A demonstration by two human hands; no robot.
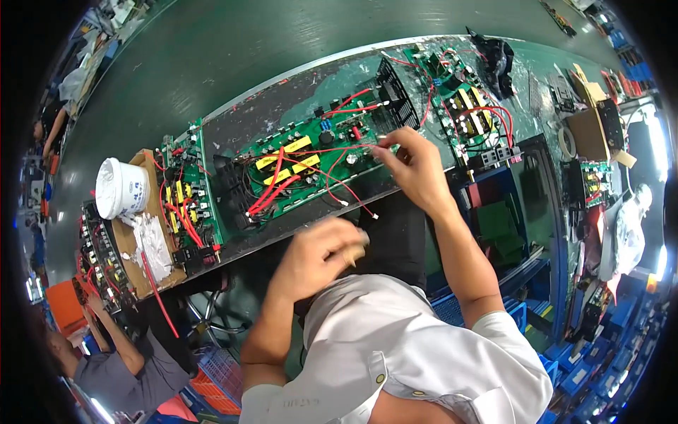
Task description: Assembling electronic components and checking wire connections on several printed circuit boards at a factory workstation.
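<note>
1. Right hand [421,173]: thumb and index pinched narrow at the end of a thin red wire [339,149], other fingers curled. Sits over the right end of the middle circuit board.
2. Left hand [318,256]: blurred, fingers half curled, in front of the tabletop's near edge, apart from the board. Can't tell if anything is between the fingertips.
3. Middle circuit board [318,185]: green, lies flat on the tabletop [247,111] in front of the person. Carries yellow-wrapped parts, thick red wires, black part at its left end; black slotted bracket [399,99] beside its far right corner. The pinched wire runs across it. Two white plugs [374,216] on thin red leads by its near edge.
4. Tabletop: long, dark, scuffed, pale far edge. Left circuit board [182,201] and right circuit board [466,106] flank the middle one, both with yellow parts and red wires.
5. Far left: white tub [126,189] on a cardboard tray [131,244], crumpled white material in the tray.
6. Right: black plastic bag [498,67], tape roll [566,143], cardboard box [592,124].
7. Room: green floor [282,35], co-worker in grey [134,374] lower left, blue bins [607,381] lower right.
</note>
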